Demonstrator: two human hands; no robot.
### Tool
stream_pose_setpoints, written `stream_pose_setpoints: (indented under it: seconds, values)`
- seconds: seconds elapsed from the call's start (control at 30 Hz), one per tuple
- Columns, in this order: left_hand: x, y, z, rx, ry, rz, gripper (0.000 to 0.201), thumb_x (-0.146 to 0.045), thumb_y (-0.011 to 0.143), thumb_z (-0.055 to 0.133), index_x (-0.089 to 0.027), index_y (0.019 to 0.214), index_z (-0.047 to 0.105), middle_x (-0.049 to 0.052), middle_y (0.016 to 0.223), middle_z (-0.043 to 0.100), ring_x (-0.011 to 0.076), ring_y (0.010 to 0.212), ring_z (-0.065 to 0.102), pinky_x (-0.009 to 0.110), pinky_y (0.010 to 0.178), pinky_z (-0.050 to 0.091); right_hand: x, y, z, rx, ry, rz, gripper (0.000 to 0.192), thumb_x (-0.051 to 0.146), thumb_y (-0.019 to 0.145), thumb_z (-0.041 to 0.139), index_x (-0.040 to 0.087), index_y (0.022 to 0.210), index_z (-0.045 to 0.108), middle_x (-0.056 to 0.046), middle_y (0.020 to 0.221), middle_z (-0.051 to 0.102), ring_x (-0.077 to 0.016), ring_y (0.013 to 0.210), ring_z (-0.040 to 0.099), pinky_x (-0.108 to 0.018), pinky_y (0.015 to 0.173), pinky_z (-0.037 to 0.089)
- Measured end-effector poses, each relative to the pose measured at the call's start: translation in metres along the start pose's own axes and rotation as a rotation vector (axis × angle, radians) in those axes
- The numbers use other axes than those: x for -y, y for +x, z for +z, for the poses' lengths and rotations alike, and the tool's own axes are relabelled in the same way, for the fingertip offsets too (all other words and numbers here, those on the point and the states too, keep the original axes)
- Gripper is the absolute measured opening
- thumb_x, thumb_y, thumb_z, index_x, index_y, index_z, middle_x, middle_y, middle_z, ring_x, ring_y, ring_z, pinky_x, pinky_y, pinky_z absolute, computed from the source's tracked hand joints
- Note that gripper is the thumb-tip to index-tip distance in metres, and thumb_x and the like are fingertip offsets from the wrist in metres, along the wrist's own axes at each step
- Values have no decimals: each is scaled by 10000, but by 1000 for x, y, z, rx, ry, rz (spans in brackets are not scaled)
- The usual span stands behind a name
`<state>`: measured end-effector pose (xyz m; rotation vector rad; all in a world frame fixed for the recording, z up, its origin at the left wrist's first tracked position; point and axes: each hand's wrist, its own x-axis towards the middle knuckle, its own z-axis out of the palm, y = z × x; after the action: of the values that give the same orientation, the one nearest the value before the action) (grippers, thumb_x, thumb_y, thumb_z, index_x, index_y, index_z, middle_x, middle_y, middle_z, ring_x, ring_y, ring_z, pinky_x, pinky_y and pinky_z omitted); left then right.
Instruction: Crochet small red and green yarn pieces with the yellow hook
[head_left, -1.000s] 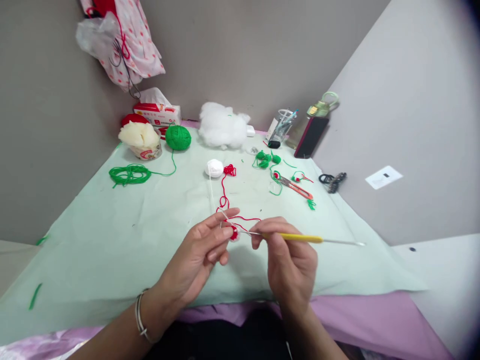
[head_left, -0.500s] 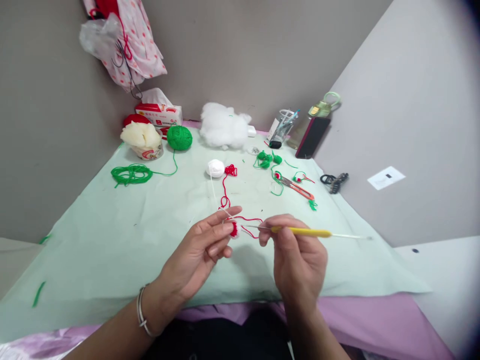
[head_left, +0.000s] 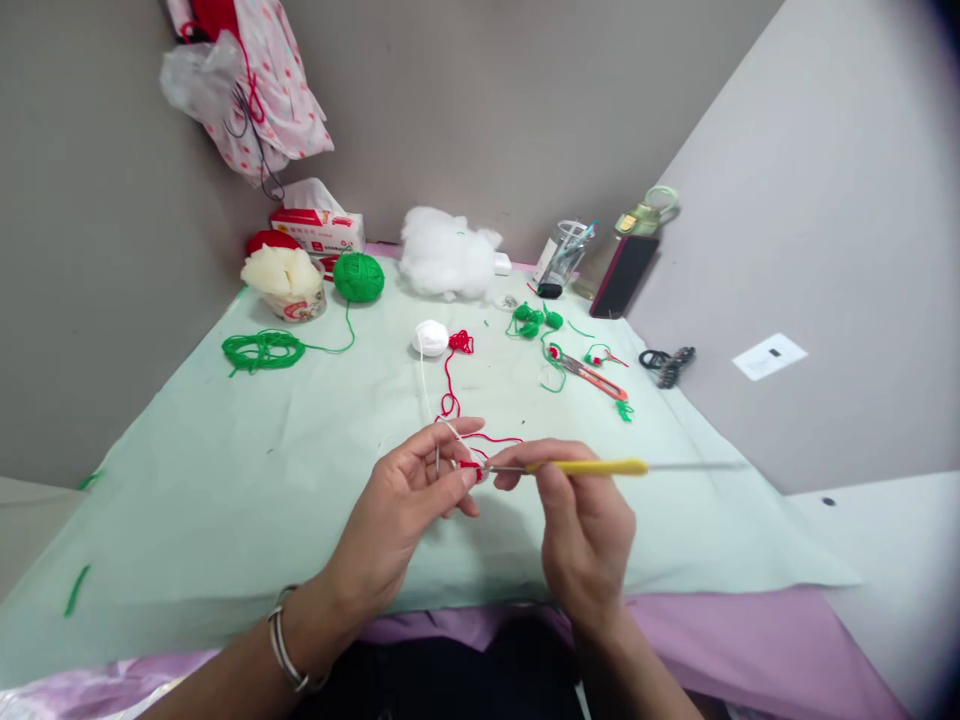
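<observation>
Between the thumb and fingers of my left hand (head_left: 409, 490) is a small red and white crochet piece (head_left: 472, 470), partly hidden by the fingertips. White yarn (head_left: 424, 385) runs over my left index finger from the white yarn ball (head_left: 430, 338). My right hand (head_left: 581, 520) is closed round the yellow handle of a crochet hook (head_left: 589, 467). The hook's thin metal end points left and meets the edge of the crochet piece. Red yarn (head_left: 448, 385) trails from behind my left hand to a small red bundle (head_left: 462, 342).
A green yarn ball (head_left: 358, 277) and a loose green coil (head_left: 262, 350) lie at left. White stuffing (head_left: 448, 252) sits at the back. On the right are an orange cutter (head_left: 596, 378), green crochet pieces (head_left: 529, 320), a glass of pens (head_left: 566, 255) and a phone (head_left: 624, 277) leaning on a bottle.
My right hand has moved left and slightly down, bringing the hook tip from beside the crochet piece to its edge. My left hand has turned the piece slightly.
</observation>
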<state>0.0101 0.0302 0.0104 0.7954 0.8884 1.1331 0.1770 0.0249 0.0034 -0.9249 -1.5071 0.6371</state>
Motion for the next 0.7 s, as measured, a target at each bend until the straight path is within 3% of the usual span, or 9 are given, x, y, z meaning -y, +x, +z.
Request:
stream_pose_setpoints:
  seconds: [0.13, 0.23, 0.3, 0.37, 0.43, 0.5, 0.6, 0.7]
  values:
    - [5, 0, 3, -72, 10, 70, 416, -266, 827, 891, -274, 1233, 799, -29, 878, 632, 86, 684, 610, 203, 656, 525, -6, -8, 5, 50, -335, -390, 273, 91, 1035, 519, 199, 1214, 695, -88, 999, 796, -194, 903, 764, -324, 765, 646]
    - [5, 0, 3, -16, -115, -48, 489, -263, 822, 895, -235, 1293, 767, -34, 819, 622, 57, 599, 532, 183, 596, 491, -13, -12, 10, 0, -477, -532, 323, 63, 992, 602, 200, 1261, 717, -121, 1073, 790, -226, 978, 764, -347, 780, 653]
    - [3, 1, 2, 38, -240, -164, 470, -252, 824, 885, -187, 1277, 776, -58, 726, 557, 28, 520, 397, 168, 547, 454, -14, -11, 10, -25, -445, -491, 329, 63, 985, 621, 228, 1241, 744, -115, 1101, 783, -230, 992, 757, -355, 782, 650]
    - [0, 1, 0, 50, -321, -216, 420, -229, 824, 877, -158, 1230, 798, -82, 670, 482, 20, 499, 284, 155, 518, 421, -10, -8, 9, -51, -246, -318, 287, 92, 1018, 577, 240, 1185, 758, -88, 1033, 776, -211, 916, 742, -352, 751, 638]
    - [-3, 2, -1, 43, -319, -194, 393, -214, 828, 872, -165, 1212, 809, -86, 662, 473, 21, 498, 261, 153, 514, 416, -6, -3, 7, -77, 6, -101, 252, 146, 1054, 536, 240, 1108, 764, -58, 935, 757, -181, 780, 704, -338, 689, 615]
    - [-4, 1, 0, 54, -255, -153, 386, -222, 832, 871, -190, 1213, 812, -64, 720, 560, 15, 488, 281, 170, 520, 440, -2, 1, 7, -71, 151, 25, 226, 193, 1062, 555, 243, 1049, 775, -47, 914, 758, -170, 737, 686, -324, 658, 600]
    - [-3, 1, 4, 45, -138, -87, 404, -250, 824, 887, -227, 1221, 811, -12, 901, 691, 12, 501, 390, 176, 501, 429, -3, 2, 9, -22, 115, 19, 220, 183, 1047, 586, 260, 1071, 790, -54, 964, 797, -195, 837, 732, -340, 715, 622]
    - [0, 1, 7, 6, -122, -52, 421, -267, 815, 905, -235, 1225, 813, -2, 918, 704, 29, 557, 475, 150, 479, 393, -9, -5, 10, -5, -100, -150, 304, 110, 1022, 595, 285, 1194, 774, -61, 1016, 803, -214, 914, 752, -374, 787, 636]
